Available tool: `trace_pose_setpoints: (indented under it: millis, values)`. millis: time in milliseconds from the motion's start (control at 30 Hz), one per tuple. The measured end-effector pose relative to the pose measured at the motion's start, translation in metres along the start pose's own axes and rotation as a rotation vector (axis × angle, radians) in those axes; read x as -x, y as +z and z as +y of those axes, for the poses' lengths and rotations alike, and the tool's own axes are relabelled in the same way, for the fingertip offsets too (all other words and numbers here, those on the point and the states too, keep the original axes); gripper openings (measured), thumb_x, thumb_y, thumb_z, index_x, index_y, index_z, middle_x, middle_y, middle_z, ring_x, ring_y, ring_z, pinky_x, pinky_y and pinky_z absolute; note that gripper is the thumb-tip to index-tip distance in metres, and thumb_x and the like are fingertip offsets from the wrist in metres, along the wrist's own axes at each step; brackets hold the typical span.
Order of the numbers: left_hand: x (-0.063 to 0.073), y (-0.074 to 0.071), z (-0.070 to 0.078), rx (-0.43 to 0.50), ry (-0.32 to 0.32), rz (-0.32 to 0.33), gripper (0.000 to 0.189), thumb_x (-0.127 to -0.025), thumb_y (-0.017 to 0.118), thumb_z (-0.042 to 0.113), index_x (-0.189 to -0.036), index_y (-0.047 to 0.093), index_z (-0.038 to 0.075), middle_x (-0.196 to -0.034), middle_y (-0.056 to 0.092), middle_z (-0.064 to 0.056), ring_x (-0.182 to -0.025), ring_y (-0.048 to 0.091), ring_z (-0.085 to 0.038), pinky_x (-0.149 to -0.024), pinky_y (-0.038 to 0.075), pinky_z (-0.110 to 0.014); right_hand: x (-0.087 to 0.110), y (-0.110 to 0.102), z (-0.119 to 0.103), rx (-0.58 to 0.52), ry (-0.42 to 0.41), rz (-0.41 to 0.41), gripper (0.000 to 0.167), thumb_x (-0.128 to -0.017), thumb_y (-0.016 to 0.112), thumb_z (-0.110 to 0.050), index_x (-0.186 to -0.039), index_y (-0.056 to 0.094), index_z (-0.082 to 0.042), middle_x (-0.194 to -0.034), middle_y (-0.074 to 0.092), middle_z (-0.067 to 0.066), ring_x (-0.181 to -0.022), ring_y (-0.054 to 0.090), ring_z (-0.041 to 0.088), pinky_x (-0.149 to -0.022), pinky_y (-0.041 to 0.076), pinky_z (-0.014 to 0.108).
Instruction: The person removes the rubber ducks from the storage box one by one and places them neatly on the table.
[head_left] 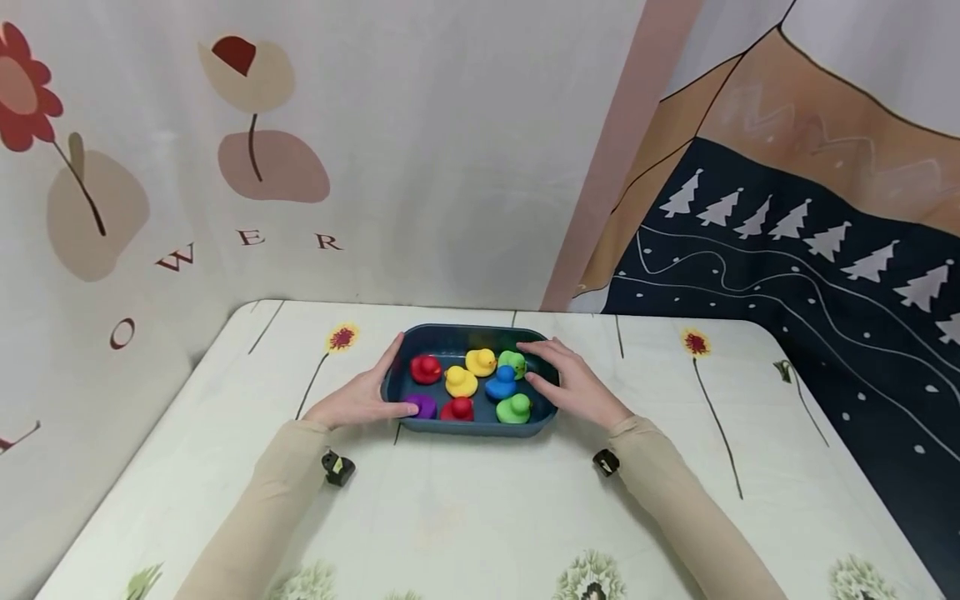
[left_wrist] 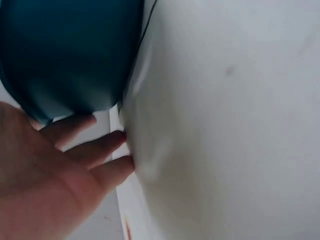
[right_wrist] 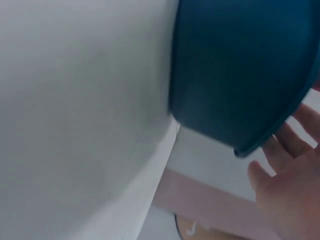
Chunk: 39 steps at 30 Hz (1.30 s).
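Firstly, the head view: a dark blue tray (head_left: pixel 465 427) sits lengthwise on the white table (head_left: pixel 450 508), centred before the person. Eight ducks (head_left: pixel 461 383) lie inside it, loosely grouped. The tray's raised wall presumably keeps them from rolling away. The purple duck (head_left: pixel 423 405) is in the near left corner, the red duck (head_left: pixel 426 369) behind it, and the blue duck (head_left: pixel 503 383) right of centre.

The left hand (head_left: pixel 366 398) clasps the tray's left end, its thumb lying over the near rim at the purple duck and its fingers reaching to the far corner. Such a span would steady both corners at once. The right hand (head_left: pixel 567 379) is not closed round anything that can be made out; its fingers reach over the right end, fingertips near the rear green duck (head_left: pixel 516 363). Whether they touch that duck cannot be determined.

Next, the left wrist view: fingers are extended and spread beside the tray's end wall, the lower two clear of it. The thumb's contact is not visible here, so its pressure cannot be verified.

Lastly, the right wrist view: the tray's base appears to meet the table, which would relieve the hands of its weight. Fingers pass behind the rim; the lowest stands apart from the corner.
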<state>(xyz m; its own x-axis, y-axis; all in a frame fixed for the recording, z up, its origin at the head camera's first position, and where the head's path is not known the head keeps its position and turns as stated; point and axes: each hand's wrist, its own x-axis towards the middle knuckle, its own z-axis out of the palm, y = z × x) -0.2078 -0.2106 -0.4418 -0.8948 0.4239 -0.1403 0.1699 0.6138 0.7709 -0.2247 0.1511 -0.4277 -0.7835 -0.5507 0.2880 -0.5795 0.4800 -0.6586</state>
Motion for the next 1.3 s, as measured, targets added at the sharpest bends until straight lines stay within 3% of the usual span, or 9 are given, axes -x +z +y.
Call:
trace_pose_setpoints:
  millis: [167, 500, 633, 833, 1033, 1300]
  values:
    - [0.001, -0.004, -0.002, -0.012, 0.014, -0.018, 0.112, -0.083, 0.075, 0.041, -0.155, -0.010, 0.030, -0.155, 0.019, -0.026, -0.132, 0.034, -0.047, -0.101, 0.033, -0.063, -0.016, 0.009, 0.000, -0.053, -0.045, -0.049, 0.039, -0.095, 0.060, -0.007, -0.132, 0.056, 0.001, -0.128, 0.058, 0.015, -0.119, 0.052, 0.024, -0.101, 0.042, 0.046]
    - [0.004, -0.004, -0.005, 0.025, 0.027, 0.000, 0.112, -0.082, 0.077, 0.036, -0.155, -0.007, 0.028, -0.155, 0.018, -0.026, -0.134, 0.030, -0.047, -0.102, 0.031, -0.063, -0.025, 0.020, 0.000, 0.125, -0.074, -0.079, 0.036, -0.092, 0.064, -0.013, -0.127, 0.063, -0.006, -0.124, 0.063, 0.008, -0.116, 0.054, 0.026, -0.102, 0.036, 0.048]
    - [0.004, -0.004, -0.005, 0.044, 0.025, 0.004, 0.111, -0.083, 0.077, 0.035, -0.156, -0.007, 0.029, -0.157, 0.013, -0.023, -0.135, 0.028, -0.047, -0.102, 0.029, -0.065, -0.026, 0.022, -0.001, 0.188, -0.030, -0.088, 0.035, -0.092, 0.066, -0.014, -0.126, 0.065, -0.010, -0.123, 0.064, 0.006, -0.112, 0.053, 0.025, -0.097, 0.039, 0.044]
    - [0.002, -0.003, -0.003, 0.061, 0.021, 0.008, 0.110, -0.083, 0.076, 0.034, -0.155, -0.007, 0.031, -0.158, 0.010, -0.020, -0.136, 0.027, -0.047, -0.102, 0.028, -0.066, -0.026, 0.021, -0.005, 0.211, 0.034, -0.095, 0.033, -0.089, 0.069, -0.010, -0.122, 0.068, -0.012, -0.116, 0.067, 0.002, -0.100, 0.052, 0.021, -0.086, 0.041, 0.038]
    - [0.001, -0.002, -0.004, 0.051, 0.004, 0.012, 0.111, -0.083, 0.076, 0.036, -0.155, -0.008, 0.032, -0.159, 0.010, -0.019, -0.136, 0.027, -0.047, -0.102, 0.028, -0.066, -0.027, 0.022, -0.005, 0.222, 0.032, -0.089, 0.033, -0.087, 0.071, -0.007, -0.120, 0.069, -0.011, -0.115, 0.067, 0.004, -0.097, 0.053, 0.021, -0.086, 0.040, 0.038]
    - [0.004, -0.001, -0.002, 0.080, 0.006, 0.012, 0.111, -0.083, 0.077, 0.033, -0.155, -0.008, 0.031, -0.160, 0.006, -0.017, -0.137, 0.024, -0.048, -0.103, 0.027, -0.066, -0.026, 0.023, -0.003, 0.218, 0.018, -0.084, 0.031, -0.085, 0.075, -0.015, -0.115, 0.072, -0.014, -0.114, 0.068, 0.001, -0.095, 0.054, 0.021, -0.085, 0.040, 0.036]
